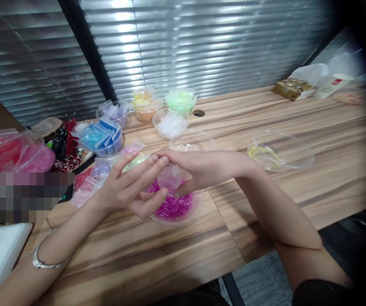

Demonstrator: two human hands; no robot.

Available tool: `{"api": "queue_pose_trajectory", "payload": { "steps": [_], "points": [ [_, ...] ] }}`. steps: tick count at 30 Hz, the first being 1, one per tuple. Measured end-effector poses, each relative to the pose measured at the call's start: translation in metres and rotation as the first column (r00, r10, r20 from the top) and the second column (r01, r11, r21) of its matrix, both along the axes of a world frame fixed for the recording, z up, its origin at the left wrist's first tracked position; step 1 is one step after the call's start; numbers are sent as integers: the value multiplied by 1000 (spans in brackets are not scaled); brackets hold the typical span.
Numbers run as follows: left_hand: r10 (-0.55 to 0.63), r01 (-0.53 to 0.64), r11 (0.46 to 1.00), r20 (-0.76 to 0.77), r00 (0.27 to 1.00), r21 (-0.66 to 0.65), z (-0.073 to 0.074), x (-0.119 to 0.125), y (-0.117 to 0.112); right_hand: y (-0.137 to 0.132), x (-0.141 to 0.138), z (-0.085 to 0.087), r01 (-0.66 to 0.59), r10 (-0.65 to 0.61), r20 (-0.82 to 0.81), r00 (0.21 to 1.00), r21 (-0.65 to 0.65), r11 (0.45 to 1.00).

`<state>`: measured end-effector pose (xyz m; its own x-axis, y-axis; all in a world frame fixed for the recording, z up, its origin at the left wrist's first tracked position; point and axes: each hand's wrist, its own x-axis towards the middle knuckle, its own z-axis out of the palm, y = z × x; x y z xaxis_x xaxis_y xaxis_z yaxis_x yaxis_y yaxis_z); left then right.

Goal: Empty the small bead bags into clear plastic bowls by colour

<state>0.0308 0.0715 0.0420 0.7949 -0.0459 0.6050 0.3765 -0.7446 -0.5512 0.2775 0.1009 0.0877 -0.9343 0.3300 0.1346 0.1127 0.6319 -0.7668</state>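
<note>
My left hand (132, 182) and my right hand (202, 168) meet above a clear bowl of bright pink beads (176, 208) on the wooden table (266, 140). Between their fingertips they hold a small clear plastic bag (169, 176). The left thumb presses its lower edge, the left fingers reach over its top, and the right thumb and fingers pinch its right side. A silver bangle (47, 255) sits on my left wrist.
Bowls of blue (101, 138), lilac (115, 112), orange-yellow (146, 106), green (181, 100) and white (170, 123) bagged beads stand behind. An almost empty clear bowl (280, 148) is to the right. Pink bags (10, 153) lie left. Snack packets (298, 87) lie at the far right.
</note>
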Motion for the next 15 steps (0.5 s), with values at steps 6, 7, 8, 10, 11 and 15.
{"api": "queue_pose_trajectory", "payload": {
  "steps": [6,7,8,10,11,15],
  "points": [
    [0,0,1000,5,1000,8,0,0,0,1,0,-4,21,-23,37,999,50,999],
    [0,0,1000,4,1000,0,0,0,0,2,0,-4,31,-33,32,999,72,997],
    [-1,1,1000,1,1000,-3,1,0,-1,2,1,-4,38,-40,26,999,87,996],
    [2,-2,1000,-3,1000,0,1,1,-1,2,1,-4,50,-52,8,999,106,993],
    [4,-4,1000,3,1000,7,2,2,-2,2,1,-4,59,-60,8,998,119,991],
    [19,-19,1000,32,999,-2,4,5,-4,2,2,-3,95,-106,57,993,170,981]
  ]
}}
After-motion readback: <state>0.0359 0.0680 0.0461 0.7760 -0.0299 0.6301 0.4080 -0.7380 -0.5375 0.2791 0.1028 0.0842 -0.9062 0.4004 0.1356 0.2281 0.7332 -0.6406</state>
